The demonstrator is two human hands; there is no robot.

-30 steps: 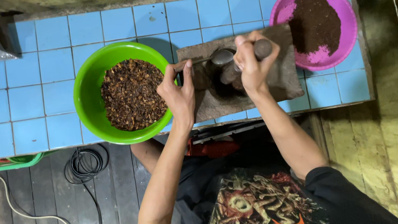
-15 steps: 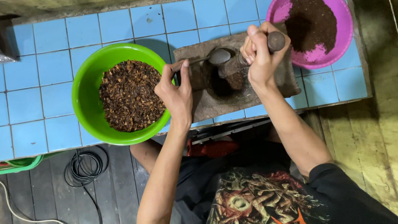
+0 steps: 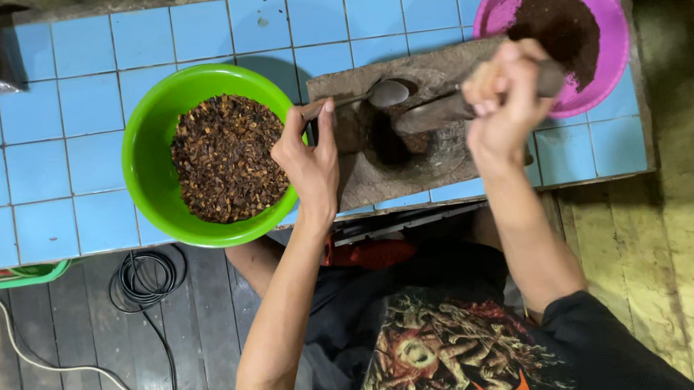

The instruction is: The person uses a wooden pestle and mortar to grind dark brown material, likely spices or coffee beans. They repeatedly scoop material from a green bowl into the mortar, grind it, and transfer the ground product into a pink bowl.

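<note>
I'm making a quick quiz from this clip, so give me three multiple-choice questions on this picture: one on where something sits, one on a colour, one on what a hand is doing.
1. Where does the green bowl of coarse brown bits stand?
A. beside the stone mortar, on the side of the left hand
B. inside the pink bowl
C. on the wooden floor

2. What colour is the bowl that holds the fine dark powder?
A. blue
B. pink
C. white

3. What is the right hand doing?
A. resting flat on the tiles
B. holding a cable
C. gripping a pestle that slants into the mortar

Answers: 1 A, it stands on the blue tiled table next to the mortar; 2 B, its rim is pink; 3 C, the fingers are closed round the pestle's handle, while the left hand holds a spoon.
</note>
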